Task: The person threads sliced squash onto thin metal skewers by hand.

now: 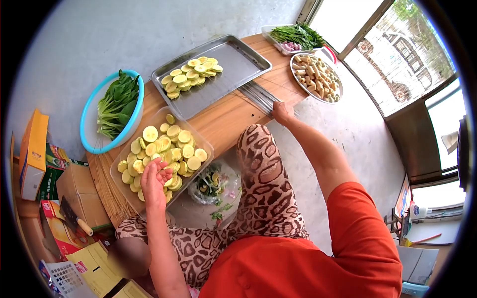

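My left hand (155,179) is over a clear plastic box (207,158) full of round yellow-green zucchini slices (171,144). Its fingers are loosely spread, with nothing visible in them. My right hand (283,113) is closed on the near ends of a bundle of thin metal skewers (258,97), which lies at the table edge beside a metal tray (238,79). On that tray, overlapping zucchini slices on skewers (191,75) form a pile at its left half.
A blue-rimmed basin (84,114) of leafy greens stands left on the wooden table (218,129). Far right are a plate of tan cut pieces (318,77) and a box of green stalks (298,37). Wooden sticks (109,184), cartons (79,191) and a knife (74,216) are at left.
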Demonstrator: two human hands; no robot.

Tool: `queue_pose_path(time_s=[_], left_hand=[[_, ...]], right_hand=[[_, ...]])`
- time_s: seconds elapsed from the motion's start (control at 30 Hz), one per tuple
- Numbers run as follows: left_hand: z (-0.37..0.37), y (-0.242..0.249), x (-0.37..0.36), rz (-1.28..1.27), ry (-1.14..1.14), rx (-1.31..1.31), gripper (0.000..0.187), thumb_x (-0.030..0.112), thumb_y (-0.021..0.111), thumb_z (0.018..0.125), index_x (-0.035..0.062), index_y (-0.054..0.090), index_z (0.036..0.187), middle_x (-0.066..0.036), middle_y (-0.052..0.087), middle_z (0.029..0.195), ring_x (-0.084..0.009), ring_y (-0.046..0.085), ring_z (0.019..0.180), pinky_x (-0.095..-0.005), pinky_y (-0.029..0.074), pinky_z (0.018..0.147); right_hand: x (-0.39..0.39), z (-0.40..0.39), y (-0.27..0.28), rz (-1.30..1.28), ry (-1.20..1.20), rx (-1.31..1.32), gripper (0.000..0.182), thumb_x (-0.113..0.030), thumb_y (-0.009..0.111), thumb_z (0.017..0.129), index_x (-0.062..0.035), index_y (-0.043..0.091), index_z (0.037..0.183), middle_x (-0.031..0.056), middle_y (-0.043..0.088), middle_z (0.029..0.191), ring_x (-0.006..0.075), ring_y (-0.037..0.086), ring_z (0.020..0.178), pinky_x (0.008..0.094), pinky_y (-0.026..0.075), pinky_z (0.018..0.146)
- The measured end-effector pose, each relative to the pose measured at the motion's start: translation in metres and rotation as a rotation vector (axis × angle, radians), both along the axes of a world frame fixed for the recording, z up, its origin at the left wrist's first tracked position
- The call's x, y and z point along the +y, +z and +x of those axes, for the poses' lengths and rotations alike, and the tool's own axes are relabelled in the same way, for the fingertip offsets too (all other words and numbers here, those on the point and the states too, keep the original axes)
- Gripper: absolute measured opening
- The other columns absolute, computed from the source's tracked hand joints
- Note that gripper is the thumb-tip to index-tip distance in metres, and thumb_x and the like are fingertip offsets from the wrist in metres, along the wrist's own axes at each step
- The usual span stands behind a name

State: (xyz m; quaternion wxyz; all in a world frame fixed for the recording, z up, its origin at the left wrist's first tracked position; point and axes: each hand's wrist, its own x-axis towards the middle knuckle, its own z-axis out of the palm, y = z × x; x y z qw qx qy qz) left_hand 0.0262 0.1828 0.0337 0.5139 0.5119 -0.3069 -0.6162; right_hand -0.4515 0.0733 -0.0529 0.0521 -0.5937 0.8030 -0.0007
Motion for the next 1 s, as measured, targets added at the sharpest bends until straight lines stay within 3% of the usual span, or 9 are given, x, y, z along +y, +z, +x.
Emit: queue_pose_path(time_s=[0.3,0.57,0.7,0.8,0.93,1.0], left_hand=[[0.003,0.001,0.000,-0.026,-0.026,0.014,0.032,0.026,0.047,0.097,0.0019,0.054,0.115,-0.009,0.060,0.099,-0.0152,0.060,0.081,-0.0273,0.049,0.071],[0.006,0.007,0.005,-0.062,-0.023,0.021,0.033,0.028,0.047,0.096,0.0019,0.054,0.116,-0.009,0.060,0.099,-0.0152,0.060,0.081,-0.0277,0.049,0.072],[0.010,0.008,0.007,-0.078,0.013,0.039,0.030,0.025,0.045,0.097,0.0022,0.055,0.114,-0.008,0.061,0.098,-0.0151,0.061,0.080,-0.0269,0.049,0.070],[0.014,0.009,0.007,-0.126,0.011,0.060,0.032,0.027,0.047,0.096,0.0023,0.055,0.115,-0.009,0.060,0.100,-0.0153,0.060,0.082,-0.0277,0.049,0.072],[0.013,0.019,0.010,-0.138,0.018,0.082,0.031,0.027,0.047,0.096,0.0026,0.055,0.115,-0.008,0.061,0.100,-0.0152,0.060,0.081,-0.0278,0.048,0.071],[0.014,0.017,0.008,-0.128,0.022,0.075,0.028,0.023,0.046,0.096,0.0036,0.057,0.112,-0.007,0.062,0.097,-0.0138,0.061,0.076,-0.0256,0.048,0.066]], right_hand=[[-0.001,-0.002,0.006,0.063,0.008,-0.015,0.020,-0.015,0.056,0.077,-0.0057,0.068,0.090,0.0184,0.066,0.095,0.0352,0.063,0.093,0.0430,0.050,0.079],[0.012,-0.008,0.026,0.027,0.019,-0.030,0.017,-0.015,0.053,0.075,-0.0139,0.068,0.083,0.0155,0.066,0.092,0.0345,0.064,0.086,0.0426,0.051,0.072],[0.026,-0.006,0.050,0.038,0.054,-0.079,0.018,-0.015,0.053,0.073,-0.0134,0.068,0.084,0.0148,0.066,0.087,0.0347,0.063,0.085,0.0415,0.051,0.072],[0.045,-0.011,0.074,0.083,0.082,-0.241,0.014,-0.016,0.057,0.073,-0.0087,0.066,0.080,0.0132,0.066,0.077,0.0276,0.065,0.072,0.0367,0.051,0.062],[0.071,-0.004,0.122,0.195,-0.080,-0.969,0.014,-0.015,0.062,0.077,-0.0016,0.061,0.073,0.0065,0.061,0.066,0.0089,0.050,0.046,0.0227,0.038,0.041],[0.085,0.023,0.154,0.181,-0.066,-1.089,0.012,-0.013,0.060,0.081,-0.0018,0.061,0.076,0.0052,0.059,0.064,0.0094,0.047,0.045,0.0221,0.035,0.041]])
